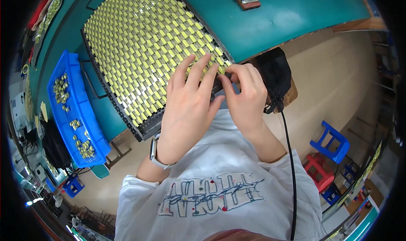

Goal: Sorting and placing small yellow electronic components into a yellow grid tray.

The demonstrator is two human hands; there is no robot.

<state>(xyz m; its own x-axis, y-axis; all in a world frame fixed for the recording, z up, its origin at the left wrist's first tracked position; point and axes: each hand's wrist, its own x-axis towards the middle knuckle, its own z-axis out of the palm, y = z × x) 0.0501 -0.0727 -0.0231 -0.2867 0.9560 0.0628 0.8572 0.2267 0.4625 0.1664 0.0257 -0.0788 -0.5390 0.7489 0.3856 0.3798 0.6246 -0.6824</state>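
Note:
A large dark rack lies on the table in front of me, filled with rows of small yellow block-shaped parts. My left hand is over its near right part, palm down and fingers apart, with the fingertips at the rows of yellow parts. At the rack's near right corner is my right hand, its thumb and bent index finger drawn close together. Whatever lies between those fingertips is too small and covered to make out. A watch with a pale band is on my left wrist.
Left of the rack stands a blue plastic bin with loose small yellowish parts. The green tabletop carries a small brown-and-silver block with a cable. A black bag sits right of my hands. Blue and red stools stand lower right.

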